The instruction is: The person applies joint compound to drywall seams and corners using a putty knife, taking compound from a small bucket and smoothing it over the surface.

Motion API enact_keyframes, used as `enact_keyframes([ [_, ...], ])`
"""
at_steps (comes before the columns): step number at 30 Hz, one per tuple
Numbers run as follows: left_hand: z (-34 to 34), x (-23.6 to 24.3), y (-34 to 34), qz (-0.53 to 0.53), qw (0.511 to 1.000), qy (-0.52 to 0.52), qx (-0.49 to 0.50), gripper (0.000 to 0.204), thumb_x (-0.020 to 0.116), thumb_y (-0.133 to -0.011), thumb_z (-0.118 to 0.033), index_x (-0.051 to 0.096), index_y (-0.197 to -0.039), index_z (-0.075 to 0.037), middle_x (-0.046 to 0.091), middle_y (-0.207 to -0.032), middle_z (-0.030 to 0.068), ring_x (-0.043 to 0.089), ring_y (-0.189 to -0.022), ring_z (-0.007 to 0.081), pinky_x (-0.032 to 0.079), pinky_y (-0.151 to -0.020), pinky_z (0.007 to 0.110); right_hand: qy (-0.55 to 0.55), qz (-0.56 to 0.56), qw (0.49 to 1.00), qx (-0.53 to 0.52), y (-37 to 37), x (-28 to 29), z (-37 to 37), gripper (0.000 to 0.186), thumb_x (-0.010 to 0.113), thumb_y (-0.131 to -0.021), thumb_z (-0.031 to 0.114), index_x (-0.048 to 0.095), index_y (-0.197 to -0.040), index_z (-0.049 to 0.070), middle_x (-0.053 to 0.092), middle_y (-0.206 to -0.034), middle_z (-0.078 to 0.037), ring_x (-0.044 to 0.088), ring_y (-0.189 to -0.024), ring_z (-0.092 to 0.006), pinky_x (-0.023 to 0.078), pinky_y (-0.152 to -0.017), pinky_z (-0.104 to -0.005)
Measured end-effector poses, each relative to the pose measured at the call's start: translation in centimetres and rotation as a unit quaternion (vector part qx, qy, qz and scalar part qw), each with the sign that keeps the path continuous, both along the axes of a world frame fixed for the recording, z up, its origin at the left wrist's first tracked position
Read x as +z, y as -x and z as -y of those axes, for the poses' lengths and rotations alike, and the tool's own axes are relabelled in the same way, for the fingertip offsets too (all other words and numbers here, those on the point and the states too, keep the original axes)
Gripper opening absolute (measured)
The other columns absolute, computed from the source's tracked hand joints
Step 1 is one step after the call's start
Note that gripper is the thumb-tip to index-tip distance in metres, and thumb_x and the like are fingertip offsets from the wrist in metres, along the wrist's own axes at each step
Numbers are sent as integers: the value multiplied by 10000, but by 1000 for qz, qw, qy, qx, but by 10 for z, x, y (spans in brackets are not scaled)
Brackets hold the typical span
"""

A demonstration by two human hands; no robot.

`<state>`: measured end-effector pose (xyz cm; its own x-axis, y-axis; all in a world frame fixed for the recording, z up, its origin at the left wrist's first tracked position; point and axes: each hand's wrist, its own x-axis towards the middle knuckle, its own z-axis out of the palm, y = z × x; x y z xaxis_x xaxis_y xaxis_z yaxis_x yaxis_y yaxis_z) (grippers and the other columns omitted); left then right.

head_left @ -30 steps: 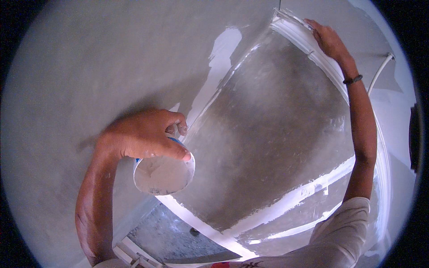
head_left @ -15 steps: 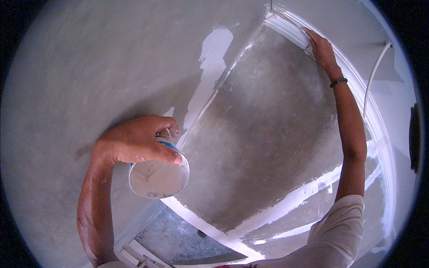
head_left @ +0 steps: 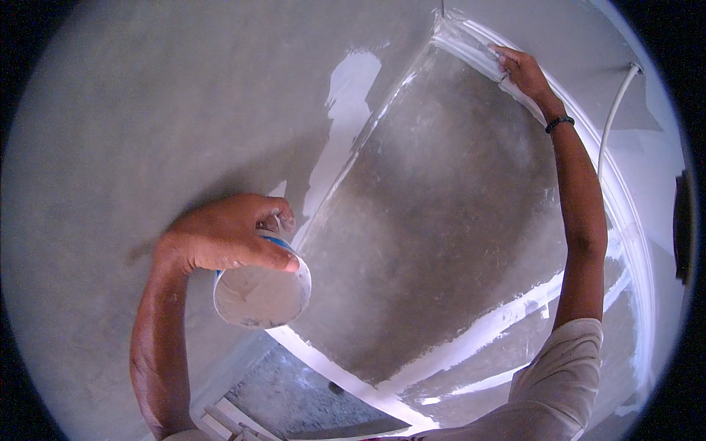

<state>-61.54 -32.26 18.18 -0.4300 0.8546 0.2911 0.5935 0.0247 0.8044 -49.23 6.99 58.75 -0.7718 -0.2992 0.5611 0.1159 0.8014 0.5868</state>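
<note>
My left hand [head_left: 224, 234] grips a white-and-blue cup [head_left: 303, 298] by its upper side, with the thumb over the rim. Pale wet paste [head_left: 257, 294] fills the inside of the cup, and some is smeared on my fingertips. At the upper right, my right hand [head_left: 523, 72] is raised to a white ceiling moulding [head_left: 471, 53], its fingers bent together against the moulding near the corner. Whatever those fingers may hold is too small to make out. A dark beaded bracelet [head_left: 560, 124] circles my right wrist.
Grey plastered wall [head_left: 162, 95] spreads on the left, with a white patch [head_left: 353, 88] beside the corner line. A white tube [head_left: 618, 110] hangs right of my right forearm. Below lie white bands [head_left: 478, 334], a dark rough opening [head_left: 301, 386] and pale wooden pieces [head_left: 235, 419].
My right hand has shifted slightly along the moulding toward the corner, its wrist a little lower and the fingers more bent. My left hand and the cup stay almost in place.
</note>
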Motion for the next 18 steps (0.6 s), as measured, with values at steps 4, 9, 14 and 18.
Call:
enact_keyframes([
  [4, 0, -1, 1, -9, 1000, -2, 0, 777, 800, -589, -486, 592, -1148, 12, 654, -1016, 220, 636, -953, 317, 498, -823, 392, 118, 22, 993, -3, -8, -7, 13, 340, 449, -999, 237, 574, -1309, 176, 606, -801, -17, 513, -635, -115, 464, -595, -283],
  [9, -2, -1, -1, 0, 1000, -8, -6, 785, 801, -590, -491, 592, -1149, 19, 650, -1035, 228, 634, -962, 315, 495, -839, 396, 284, 3, 954, 93, -35, -28, 24, 369, 456, -1004, 302, 563, -1313, 130, 595, -790, 15, 474, -598, -56, 404, -504, -210],
  [14, -3, 1, -6, 18, 1000, -3, 4, 801, 807, -586, -491, 585, -1149, 34, 646, -1053, 229, 626, -991, 315, 480, -883, 395, 397, 12, 907, 142, -74, -93, 25, 470, 490, -978, 400, 526, -1337, 97, 604, -812, 17, 477, -591, -55, 399, -489, -200],
  [18, -1, 3, -9, 47, 998, -25, -16, 593, 829, -658, -345, 593, -1084, -7, 636, -1012, 98, 591, -963, 203, 458, -871, 340, 523, 49, 835, 162, -113, -182, 38, 588, 542, -924, 501, 522, -1321, 69, 623, -766, -12, 525, -566, -60, 411, -456, -195],
])
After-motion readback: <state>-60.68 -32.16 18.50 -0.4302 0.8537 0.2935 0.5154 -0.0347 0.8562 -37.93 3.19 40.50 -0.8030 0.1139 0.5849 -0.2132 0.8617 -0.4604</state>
